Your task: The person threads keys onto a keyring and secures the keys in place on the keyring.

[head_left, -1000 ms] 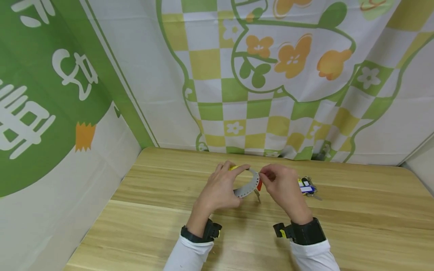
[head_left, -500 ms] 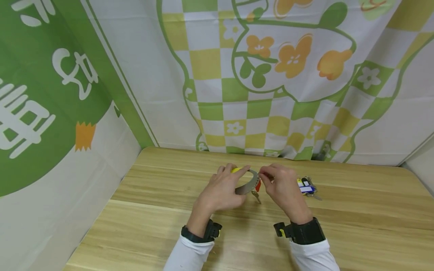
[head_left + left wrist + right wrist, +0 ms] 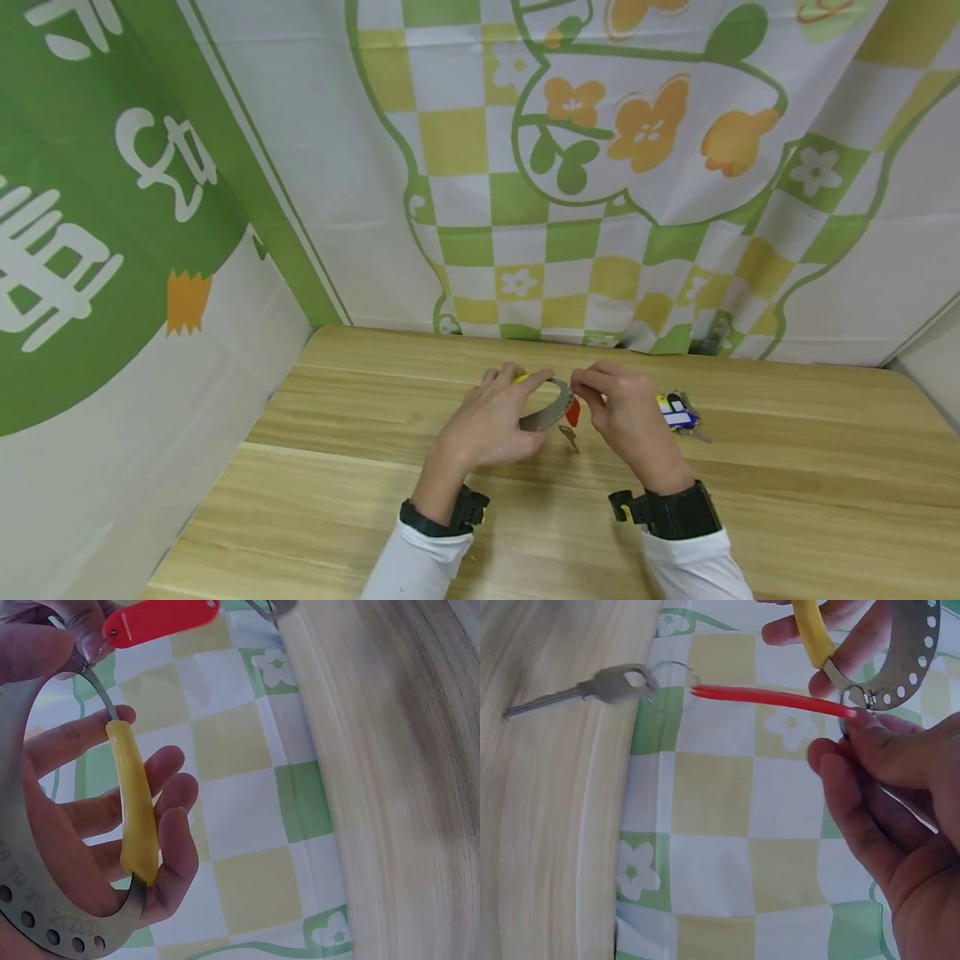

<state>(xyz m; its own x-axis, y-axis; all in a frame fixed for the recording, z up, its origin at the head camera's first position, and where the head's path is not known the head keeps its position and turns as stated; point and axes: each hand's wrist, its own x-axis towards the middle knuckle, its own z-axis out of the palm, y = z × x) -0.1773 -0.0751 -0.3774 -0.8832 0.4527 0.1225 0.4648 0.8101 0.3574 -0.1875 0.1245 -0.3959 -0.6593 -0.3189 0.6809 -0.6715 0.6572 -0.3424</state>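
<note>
My left hand (image 3: 487, 421) grips the yellow handle (image 3: 135, 802) of a large metal key hoop, its fingers curled round it. The hoop's flat grey band (image 3: 555, 410) has numbered holes along its edge and faces my right hand (image 3: 630, 412). Between thumb and forefinger, my right hand pinches a small wire ring (image 3: 846, 705) right at the last holes of the band. From that wire ring extends a red key tag (image 3: 772, 699). At the tag's other end, a silver key (image 3: 611, 684) dangles on a split ring (image 3: 676, 673) above the table.
Right of my right hand, a small pile of keys with yellow and blue tags (image 3: 678, 414) lies on the wooden table (image 3: 337, 500). A patterned curtain (image 3: 465, 200) hangs along the table's back edge. Black camera straps (image 3: 678, 512) sit on both wrists.
The hoop has turned slightly in my left hand, its band tilting. The red tag and key hang a little differently, more of the tag showing. Both hands stay close together.
</note>
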